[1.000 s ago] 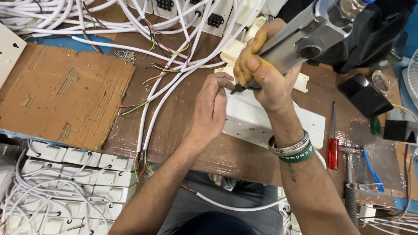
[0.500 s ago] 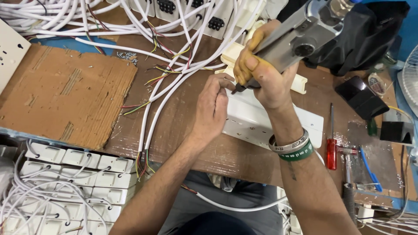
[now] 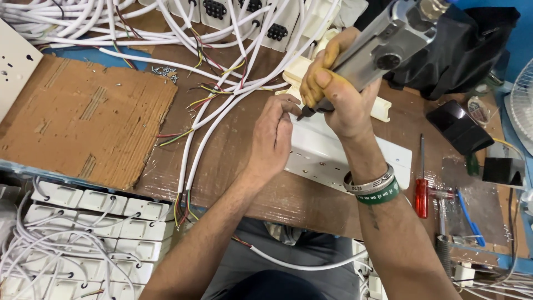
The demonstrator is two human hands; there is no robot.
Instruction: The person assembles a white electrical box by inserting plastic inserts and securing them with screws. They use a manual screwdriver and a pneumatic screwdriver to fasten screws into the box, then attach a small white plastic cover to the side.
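cardboard sheet (image 3: 83,119): lies flat well to the left of both hands; untouched

white cables (image 3: 222,94): run down the bench just left of the left fingers; their stripped coloured ends splay near the fingertips; none is gripped

left hand (image 3: 272,139): fingers curled down onto the near left end of the white power-strip casing (image 3: 344,158); fingertips pressed at the spot where the tool tip meets it, steadying casing or fastener; which of the two I cannot tell

right hand (image 3: 336,97): fingers wrapped tight around the grey powered screwdriver (image 3: 383,47); its dark bit points down-left, touching the casing just under the left fingertips

step in hand: judged to be driving a screw into the casing's end; the bit looks seated, both hands closed on their work

next move calls for: the bit kept square to the casing; the left fingers clear of the turning tip; steady downward pressure

red-handled screwdriver (image 3: 422,194): lies on the bench to the right of the right wrist; apart from it
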